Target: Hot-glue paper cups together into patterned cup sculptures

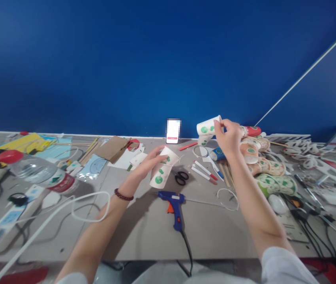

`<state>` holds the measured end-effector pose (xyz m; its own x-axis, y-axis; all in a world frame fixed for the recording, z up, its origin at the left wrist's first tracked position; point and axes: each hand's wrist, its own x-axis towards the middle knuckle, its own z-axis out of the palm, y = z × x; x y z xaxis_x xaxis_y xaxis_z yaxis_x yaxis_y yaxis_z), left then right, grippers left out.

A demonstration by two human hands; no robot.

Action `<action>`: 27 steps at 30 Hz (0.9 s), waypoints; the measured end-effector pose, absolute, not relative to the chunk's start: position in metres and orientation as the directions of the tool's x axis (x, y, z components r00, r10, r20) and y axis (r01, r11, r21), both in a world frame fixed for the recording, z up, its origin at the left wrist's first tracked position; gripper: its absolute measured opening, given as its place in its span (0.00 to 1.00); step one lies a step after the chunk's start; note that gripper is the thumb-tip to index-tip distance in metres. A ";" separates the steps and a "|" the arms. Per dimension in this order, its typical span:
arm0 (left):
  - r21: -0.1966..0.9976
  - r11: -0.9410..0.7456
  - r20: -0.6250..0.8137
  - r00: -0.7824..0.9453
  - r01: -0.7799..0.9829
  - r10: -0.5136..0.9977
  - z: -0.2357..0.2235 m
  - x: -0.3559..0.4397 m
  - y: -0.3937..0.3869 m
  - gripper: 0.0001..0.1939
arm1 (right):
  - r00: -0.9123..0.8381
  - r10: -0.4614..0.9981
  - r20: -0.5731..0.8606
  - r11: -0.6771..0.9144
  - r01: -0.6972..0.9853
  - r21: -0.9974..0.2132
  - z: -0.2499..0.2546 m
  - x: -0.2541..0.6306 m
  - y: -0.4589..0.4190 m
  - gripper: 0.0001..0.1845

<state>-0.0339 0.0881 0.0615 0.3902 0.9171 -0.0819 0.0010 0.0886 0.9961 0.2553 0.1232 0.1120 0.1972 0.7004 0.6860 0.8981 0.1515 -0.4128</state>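
My left hand point(147, 163) is closed around a pair of white paper cups point(159, 176) with green dots, joined end to end and tilted above the table. Up at the right, my right hand point(228, 136) grips another white paper cup point(205, 127) with green dots by its rim end, the cup lying nearly sideways. Part of a similar cup point(205, 140) shows just under it; whether the two are joined I cannot tell. Below my left hand lies a blue glue gun point(173, 199) with an orange trigger. Black-handled scissors point(181, 178) rest between the hands.
Markers point(205, 170) and a blue can point(217, 154) lie near my right forearm, beside several patterned paper cups point(276, 184). A phone point(173, 131) stands against the blue wall. At left are cardboard point(111, 149), a plastic bottle point(42, 173), a power strip point(22, 211) and a white cable point(42, 228).
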 end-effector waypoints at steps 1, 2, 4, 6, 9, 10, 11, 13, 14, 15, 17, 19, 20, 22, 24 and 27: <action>0.998 0.070 -0.063 0.407 -0.002 0.911 0.061 -0.034 0.088 0.30 | 0.233 0.689 0.686 0.199 0.850 -0.488 0.110 0.247 0.115 0.17; 0.999 0.054 -0.048 0.426 -0.003 0.904 0.061 -0.035 0.089 0.30 | 0.270 0.697 0.664 0.238 0.787 -0.570 0.108 0.239 0.107 0.18; 1.000 0.024 -0.021 0.463 -0.002 0.886 0.061 -0.036 0.089 0.30 | 0.312 0.751 0.582 0.288 0.638 -0.714 0.100 0.224 0.094 0.22; 1.000 -0.014 0.015 0.494 -0.007 0.869 0.060 -0.038 0.089 0.29 | 0.323 0.803 0.500 0.296 0.513 -0.806 0.092 0.209 0.085 0.25; 0.997 -0.069 0.075 0.531 -0.032 0.844 0.061 -0.038 0.088 0.27 | 0.293 0.865 0.407 0.281 0.388 -0.878 0.081 0.193 0.077 0.26; 0.996 -0.073 0.084 0.538 -0.043 0.839 0.062 -0.038 0.088 0.26 | 0.271 0.882 0.385 0.277 0.361 -0.890 0.078 0.188 0.075 0.26; 0.996 -0.068 0.084 0.545 -0.050 0.835 0.062 -0.038 0.087 0.26 | 0.247 0.896 0.369 0.276 0.341 -0.899 0.076 0.185 0.074 0.26; 0.998 -0.046 0.065 0.552 -0.049 0.832 0.063 -0.037 0.086 0.26 | 0.196 0.918 0.344 0.272 0.320 -0.908 0.074 0.179 0.072 0.25; 0.998 -0.036 0.054 0.551 -0.044 0.833 0.064 -0.037 0.086 0.26 | 0.175 0.926 0.334 0.270 0.313 -0.911 0.073 0.177 0.072 0.26; 0.999 -0.031 0.047 0.547 -0.038 0.836 0.064 -0.037 0.086 0.26 | 0.154 0.932 0.328 0.270 0.306 -0.913 0.073 0.176 0.071 0.26; 0.999 -0.032 0.045 0.529 -0.034 0.847 0.065 -0.036 0.085 0.26 | 0.109 0.942 0.317 0.273 0.295 -0.915 0.073 0.174 0.070 0.25; 0.999 -0.036 0.050 0.510 -0.039 0.859 0.064 -0.035 0.085 0.25 | 0.057 0.955 0.291 0.262 0.294 -0.919 0.074 0.173 0.069 0.24; 0.998 -0.039 0.056 0.501 -0.044 0.863 0.064 -0.035 0.085 0.25 | 0.024 0.963 0.268 0.249 0.294 -0.923 0.074 0.172 0.068 0.23; 0.997 -0.050 0.069 0.482 -0.052 0.873 0.064 -0.035 0.085 0.24 | -0.044 0.977 0.209 0.213 0.291 -0.933 0.076 0.173 0.066 0.20; 0.997 -0.054 0.074 0.462 -0.058 0.884 0.063 -0.035 0.086 0.24 | -0.103 0.980 0.170 0.192 0.278 -0.941 0.077 0.174 0.065 0.19; 0.997 -0.050 0.074 0.452 -0.065 0.889 0.062 -0.036 0.087 0.24 | -0.193 0.969 0.158 0.197 0.207 -0.958 0.078 0.179 0.063 0.22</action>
<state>-0.0365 0.0866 0.0617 0.4517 0.8891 0.0741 -0.0650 -0.0500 0.9966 0.1792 0.0631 0.0777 -0.1926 0.9685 0.1575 0.2068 0.1970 -0.9584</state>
